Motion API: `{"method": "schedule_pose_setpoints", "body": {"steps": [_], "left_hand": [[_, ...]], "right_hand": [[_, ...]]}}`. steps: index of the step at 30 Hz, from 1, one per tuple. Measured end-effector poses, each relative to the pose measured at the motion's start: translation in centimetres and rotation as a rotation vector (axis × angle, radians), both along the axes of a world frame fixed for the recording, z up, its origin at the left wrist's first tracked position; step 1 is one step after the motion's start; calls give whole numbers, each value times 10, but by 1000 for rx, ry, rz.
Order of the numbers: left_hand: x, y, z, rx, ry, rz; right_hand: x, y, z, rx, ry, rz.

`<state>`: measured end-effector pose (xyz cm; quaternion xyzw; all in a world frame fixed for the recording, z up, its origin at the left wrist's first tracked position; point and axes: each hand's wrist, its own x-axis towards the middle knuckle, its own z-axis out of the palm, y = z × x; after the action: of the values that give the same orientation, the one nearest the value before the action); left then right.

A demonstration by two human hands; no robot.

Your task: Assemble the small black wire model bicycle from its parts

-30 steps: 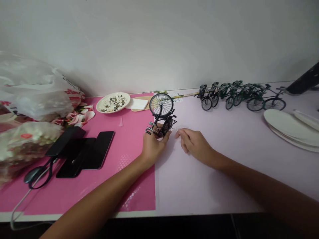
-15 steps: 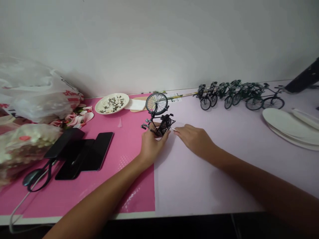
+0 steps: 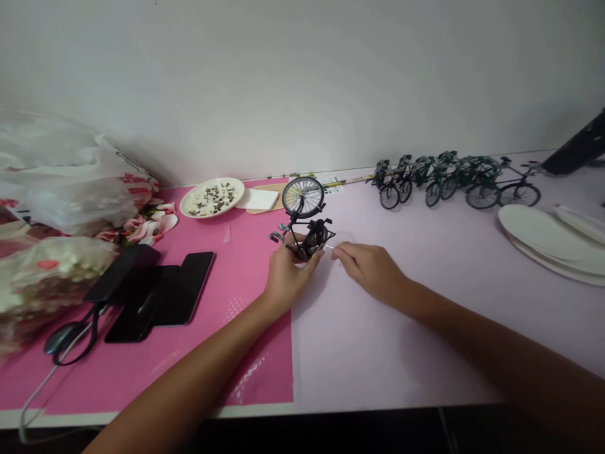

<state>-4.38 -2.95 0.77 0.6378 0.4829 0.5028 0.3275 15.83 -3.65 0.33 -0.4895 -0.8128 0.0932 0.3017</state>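
A black miniature bicycle (image 3: 309, 234) is gripped in my left hand (image 3: 289, 277), tilted up so that its one visible wheel (image 3: 303, 197) points toward the wall. My left fingers wrap the frame from below, and the far fingers are partly hidden behind it. My right hand (image 3: 373, 268) pinches a thin metal rod (image 3: 329, 246), whose tip meets the bicycle at its rear end. The kind of rod is too small to make out. Several finished-looking miniature bicycles (image 3: 518, 193) stand in a row by the wall.
White plates (image 3: 543, 230) lie at the right. A bowl of small parts (image 3: 189, 202), a white pad (image 3: 259, 199), plastic bags (image 3: 61, 183), flowers (image 3: 151, 228), a phone (image 3: 186, 290) and a cabled black device (image 3: 123, 271) occupy the left side. A dark cylinder (image 3: 579, 148) leans at far right.
The bicycle's raised wheel has shifted slightly to the right. My right hand has turned a little and moved slightly right, still pinching the thin rod. My left hand keeps its hold.
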Motion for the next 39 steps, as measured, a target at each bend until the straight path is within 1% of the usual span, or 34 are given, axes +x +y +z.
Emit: {"method": "schedule_pose_setpoints", "body": {"steps": [5,7,11,13,16,21,24,27,30,33,36,39], "left_hand": [[-3,8,-1,-78,-72,7],[-2,10,-1,-115,-125,-24],[0,8,0,-239,-192,-113],[2,6,1,-287,-197,-147],[3,3,3,-311,-197,-191],[-2,6,9,-324,-178,-241],[-6,5,15,-337,-128,-371],[-9,2,20,-378,-90,-499],[-11,2,23,-411,-67,-570],[-14,5,25,-404,-70,-585],[-18,11,26,-375,-99,-563],[-21,18,24,-381,-152,-499]], "right_hand": [[2,1,14,-83,120,-27],[3,2,16,-103,211,-44],[6,8,14,-138,427,-47],[7,11,11,-155,492,-54],[7,13,8,-169,543,-59],[8,15,9,-209,645,-82],[13,20,9,-242,763,-103],[20,29,8,-245,892,-89],[25,35,8,-310,1003,-85],[26,38,8,-407,1067,-78],[27,39,7,-490,1120,-48],[28,39,5,-493,1175,-42]]}}
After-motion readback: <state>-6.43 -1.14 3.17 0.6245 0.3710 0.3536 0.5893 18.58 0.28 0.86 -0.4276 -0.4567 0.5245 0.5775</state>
